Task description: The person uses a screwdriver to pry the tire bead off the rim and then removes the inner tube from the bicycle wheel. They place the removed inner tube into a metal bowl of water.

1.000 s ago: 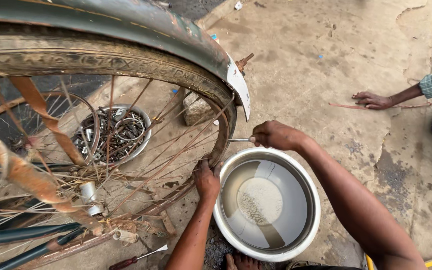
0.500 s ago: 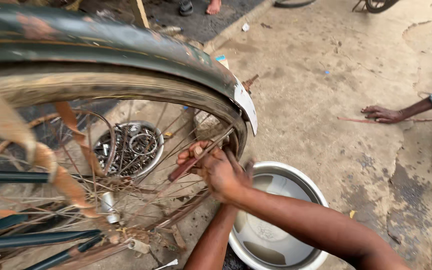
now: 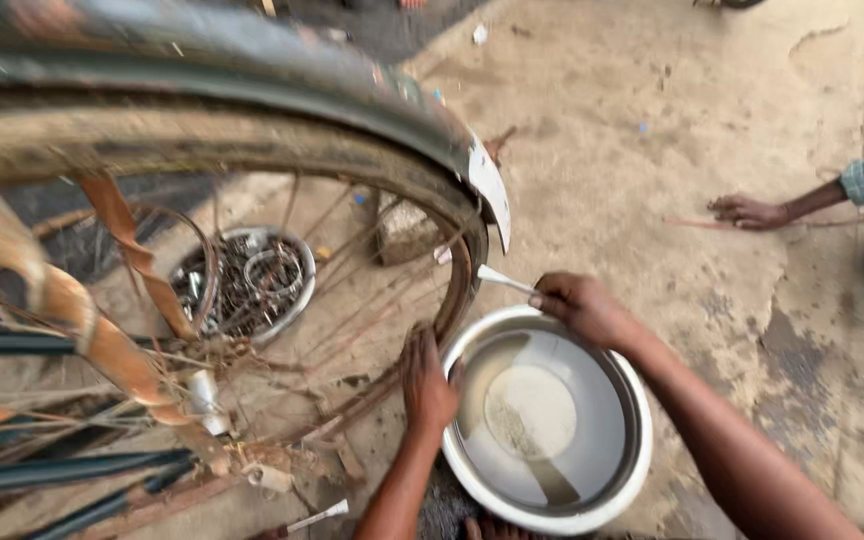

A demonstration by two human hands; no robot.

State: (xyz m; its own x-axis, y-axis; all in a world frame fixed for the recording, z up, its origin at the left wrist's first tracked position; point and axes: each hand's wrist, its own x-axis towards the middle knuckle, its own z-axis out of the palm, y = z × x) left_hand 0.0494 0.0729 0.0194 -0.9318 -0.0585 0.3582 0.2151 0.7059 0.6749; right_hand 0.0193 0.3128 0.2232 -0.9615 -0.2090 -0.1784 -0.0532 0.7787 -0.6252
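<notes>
Right hand [image 3: 577, 305] clenched on a thin metal tool [image 3: 504, 279] poking at the bicycle wheel [image 3: 457, 290]. Left hand [image 3: 428, 380] grips the wheel's rim just below it. A metal water basin [image 3: 622, 480] sits directly beneath both hands.

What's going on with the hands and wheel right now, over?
Left hand grips the wheel rim. Right hand holds a thin metal tool at it. Steel basin sits underneath.
</notes>
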